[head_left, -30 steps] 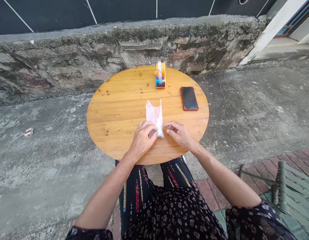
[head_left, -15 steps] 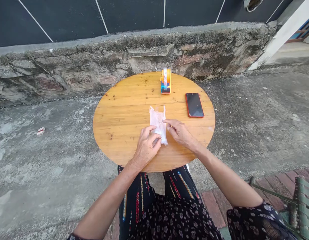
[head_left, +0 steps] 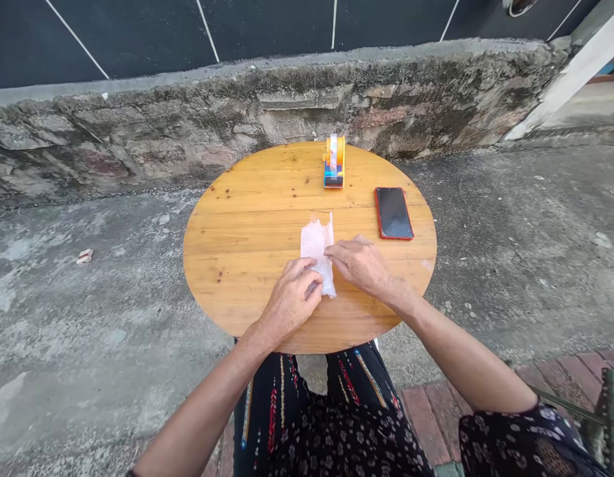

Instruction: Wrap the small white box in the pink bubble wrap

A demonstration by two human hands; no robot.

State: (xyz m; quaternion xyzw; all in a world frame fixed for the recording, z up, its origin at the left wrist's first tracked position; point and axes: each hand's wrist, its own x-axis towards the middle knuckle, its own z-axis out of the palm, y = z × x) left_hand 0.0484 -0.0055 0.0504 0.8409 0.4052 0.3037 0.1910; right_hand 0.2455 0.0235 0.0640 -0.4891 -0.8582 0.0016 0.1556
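A crinkled, whitish, slightly see-through sheet (head_left: 314, 238), perhaps thin plastic or tissue, lies lengthwise on the round wooden table (head_left: 247, 245). My left hand (head_left: 297, 291) rests on its lower left side, with curled fingertips pressing on the sheet. At the right edge, my right hand (head_left: 359, 264) has thumb and fingers brought together on the sheet's border. The near end of the sheet shows between my hands, while part of its left side is hidden under my left fingers.
A yellow and blue tape dispenser (head_left: 334, 162) with a tape roll stands at the table's far edge. Right of centre lies a phone (head_left: 393, 213) in a red case. Beyond the table runs a low stone wall (head_left: 187, 132). A green slatted chair (head_left: 612, 411) is at lower right.
My right hand's extended index finger has drawn in, and its fingers have closed together at the sheet's right edge. My left hand stays nearly in place. The view has shifted slightly.
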